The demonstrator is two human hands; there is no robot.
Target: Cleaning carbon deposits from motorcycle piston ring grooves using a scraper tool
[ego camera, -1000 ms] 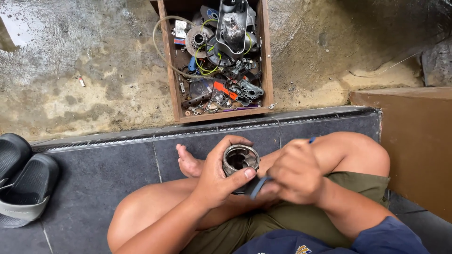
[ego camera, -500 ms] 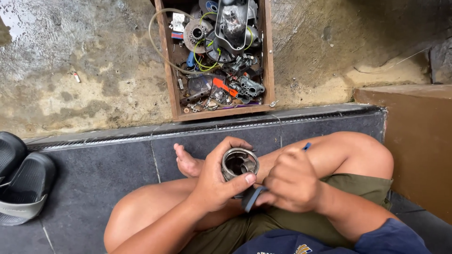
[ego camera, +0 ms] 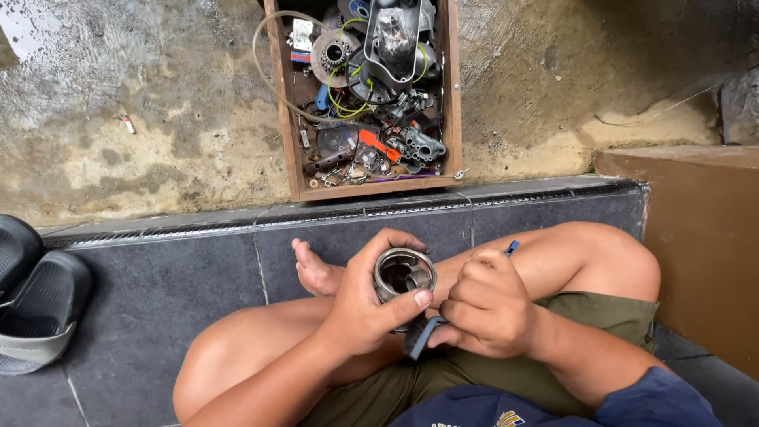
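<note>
Left hand (ego camera: 360, 312) around a worn, hollow grey metal cylinder (ego camera: 404, 274), open end up.

Metal cylinder (ego camera: 404, 275): one. Blue-handled tool (ego camera: 427, 332): one. Wooden box of parts (ego camera: 449, 95): one. Dark sandals (ego camera: 39, 308): two. Hands: two, left (ego camera: 365, 304) and right (ego camera: 482, 304).

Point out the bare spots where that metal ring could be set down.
Bare dark tiles lie between the sandals and the bent knee. Bare concrete lies left of the wooden box, which is crammed with parts. The left hand grips the metal ring.
</note>
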